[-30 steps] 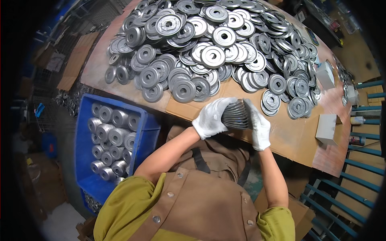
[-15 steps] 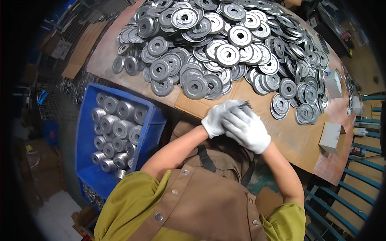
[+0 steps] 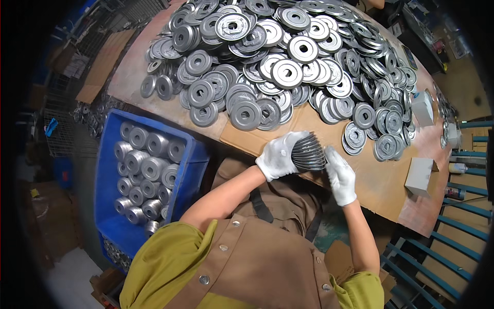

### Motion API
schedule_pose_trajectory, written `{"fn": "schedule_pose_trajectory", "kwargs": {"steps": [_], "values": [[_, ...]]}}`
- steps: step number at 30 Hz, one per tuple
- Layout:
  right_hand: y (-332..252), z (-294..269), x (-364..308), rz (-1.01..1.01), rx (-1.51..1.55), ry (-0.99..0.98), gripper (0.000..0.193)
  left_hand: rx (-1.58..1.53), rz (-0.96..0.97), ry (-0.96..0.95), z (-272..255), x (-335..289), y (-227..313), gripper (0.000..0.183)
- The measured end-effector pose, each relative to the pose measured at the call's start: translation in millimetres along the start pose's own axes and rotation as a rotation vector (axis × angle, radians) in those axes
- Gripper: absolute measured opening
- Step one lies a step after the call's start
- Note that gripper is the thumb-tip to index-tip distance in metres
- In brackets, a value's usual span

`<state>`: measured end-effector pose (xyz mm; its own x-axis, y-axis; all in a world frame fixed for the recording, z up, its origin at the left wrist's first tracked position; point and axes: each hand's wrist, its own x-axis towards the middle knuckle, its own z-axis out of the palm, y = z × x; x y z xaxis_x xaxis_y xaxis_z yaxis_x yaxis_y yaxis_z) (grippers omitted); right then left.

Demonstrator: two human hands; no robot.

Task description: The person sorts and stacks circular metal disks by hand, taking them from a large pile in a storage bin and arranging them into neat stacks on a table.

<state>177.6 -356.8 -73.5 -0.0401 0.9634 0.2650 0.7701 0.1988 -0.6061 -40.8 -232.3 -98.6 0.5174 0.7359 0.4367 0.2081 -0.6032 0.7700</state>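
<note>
In my white-gloved left hand (image 3: 279, 157) is a stack of dark grey metal discs (image 3: 310, 153), fanned slightly with their edges facing up. The stack sits just above the near edge of the table. My right hand (image 3: 341, 179), also gloved in white, is at the stack's right end with its fingers stretched out flat; whether it touches the last disc I cannot tell. Beyond both hands, a large heap of loose metal discs (image 3: 286, 73) with centre holes covers much of the table.
Left of me stands a blue bin (image 3: 193, 154) with several stacks of discs (image 3: 153, 169) inside. Cardboard (image 3: 368, 177) lies along the table's near side. A small white box (image 3: 419, 176) stands at the right, and teal metal bars (image 3: 455, 219) run past the table's right end.
My right hand has moved off to the right and down from over my left hand. The stack of discs, mostly covered before, now shows in my left hand.
</note>
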Motion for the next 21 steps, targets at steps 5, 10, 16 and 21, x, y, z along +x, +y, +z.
{"fn": "schedule_pose_trajectory", "kwargs": {"steps": [5,10,16,21], "values": [[-8,8,-9,0.41,0.328,0.13,0.044,0.014,-0.026,-0.018,-3,-4,1,0.084],[-31,26,41,0.592,0.724,0.29,0.043,0.015,-0.007,0.011,-8,-2,6,0.087],[-30,32,52,0.59,0.687,0.191,0.04,-0.038,0.054,-0.001,-8,-2,8,0.091],[-32,31,56,0.586,0.664,0.201,0.039,0.12,0.14,-0.112,-16,5,13,0.084]]}}
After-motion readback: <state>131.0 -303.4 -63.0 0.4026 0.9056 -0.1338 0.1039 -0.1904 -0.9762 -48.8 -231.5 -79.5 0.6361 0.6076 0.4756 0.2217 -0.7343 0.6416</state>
